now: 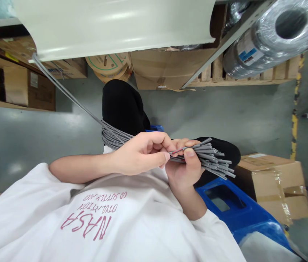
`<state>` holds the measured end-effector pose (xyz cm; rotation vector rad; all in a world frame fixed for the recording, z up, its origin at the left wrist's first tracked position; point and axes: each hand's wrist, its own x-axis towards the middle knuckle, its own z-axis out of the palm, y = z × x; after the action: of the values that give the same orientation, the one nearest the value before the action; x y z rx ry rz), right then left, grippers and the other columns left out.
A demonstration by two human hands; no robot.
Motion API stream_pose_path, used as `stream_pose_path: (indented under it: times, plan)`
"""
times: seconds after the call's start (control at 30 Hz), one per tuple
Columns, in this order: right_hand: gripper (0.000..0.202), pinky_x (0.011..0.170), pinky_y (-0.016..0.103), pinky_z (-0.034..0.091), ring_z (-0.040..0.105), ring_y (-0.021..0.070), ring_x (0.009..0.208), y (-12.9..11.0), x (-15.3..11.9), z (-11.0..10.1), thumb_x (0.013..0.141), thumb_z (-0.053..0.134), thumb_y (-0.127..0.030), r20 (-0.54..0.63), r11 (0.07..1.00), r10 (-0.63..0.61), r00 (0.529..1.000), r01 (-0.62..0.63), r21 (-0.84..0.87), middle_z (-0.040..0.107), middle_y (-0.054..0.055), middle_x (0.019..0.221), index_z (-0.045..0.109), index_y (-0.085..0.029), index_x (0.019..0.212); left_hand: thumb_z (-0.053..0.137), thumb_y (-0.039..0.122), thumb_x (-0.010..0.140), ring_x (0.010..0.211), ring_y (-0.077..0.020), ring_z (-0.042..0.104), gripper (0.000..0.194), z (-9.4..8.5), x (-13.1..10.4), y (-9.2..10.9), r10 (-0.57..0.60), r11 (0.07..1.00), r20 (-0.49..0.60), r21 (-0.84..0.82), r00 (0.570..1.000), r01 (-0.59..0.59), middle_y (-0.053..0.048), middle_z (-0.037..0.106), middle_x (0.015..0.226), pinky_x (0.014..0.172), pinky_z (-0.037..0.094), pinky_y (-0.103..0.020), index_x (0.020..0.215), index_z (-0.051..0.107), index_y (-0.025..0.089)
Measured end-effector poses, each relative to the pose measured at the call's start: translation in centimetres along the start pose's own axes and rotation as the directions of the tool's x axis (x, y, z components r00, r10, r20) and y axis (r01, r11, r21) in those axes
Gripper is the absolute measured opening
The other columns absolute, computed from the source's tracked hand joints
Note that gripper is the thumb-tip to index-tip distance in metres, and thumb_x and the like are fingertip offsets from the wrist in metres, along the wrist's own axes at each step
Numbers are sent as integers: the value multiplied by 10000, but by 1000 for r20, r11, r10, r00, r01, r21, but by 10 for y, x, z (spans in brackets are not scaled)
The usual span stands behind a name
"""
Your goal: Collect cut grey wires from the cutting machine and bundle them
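A thick bundle of thin grey cables point(118, 135) stretches across my lap, its cut ends point(216, 160) fanning out toward the right. My right hand point(185, 165) is closed around the bundle close to those ends, thumb on top. From the left, my left hand point(147, 151) reaches over with thumb and fingertips pinched on one grey cable. A short red stretch point(179, 150) shows on that cable between my two hands. Part of the bundle is hidden beneath my left hand and forearm.
Some cables run up left to the edge of a pale sheet-covered surface point(121, 29). Cardboard boxes point(42, 87) and a cable spool point(107, 65) stand below it. Film-wrapped rolls point(243, 54) rest on a pallet. A blue plastic stool point(241, 214) and a taped carton point(274, 182) are at right.
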<state>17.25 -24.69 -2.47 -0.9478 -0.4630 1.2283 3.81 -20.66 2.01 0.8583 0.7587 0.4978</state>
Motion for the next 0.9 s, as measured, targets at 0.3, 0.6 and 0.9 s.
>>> stream_pose_path:
  times: [0.3, 0.6, 0.9]
  plan:
    - [30, 640, 359, 502, 522, 155, 536, -2, 0, 1, 728, 656, -294, -55, 998, 37, 998, -39, -44, 490, -61, 561, 639, -280, 750, 617, 378, 893, 451, -67, 542, 267, -3, -2, 1, -82, 994, 46, -69, 996, 85, -53, 690, 756, 420, 435, -185, 988, 607, 128]
    - [22, 667, 348, 502, 541, 149, 574, -1, 0, -2, 758, 653, -274, -9, 1000, 29, 1000, -29, -5, 512, -54, 590, 662, -279, 778, 607, 380, 903, 463, -81, 575, 263, -4, -2, 1, -76, 994, 56, -79, 996, 81, -71, 712, 800, 427, 451, -196, 993, 623, 133]
    - [49, 665, 350, 498, 529, 148, 589, -1, -1, -4, 772, 650, -257, 19, 999, 24, 1000, -24, 26, 521, -47, 619, 673, -275, 811, 600, 359, 910, 493, -70, 569, 237, -4, -2, 0, -40, 998, 106, -47, 994, 46, -57, 685, 788, 455, 465, -180, 987, 570, 137]
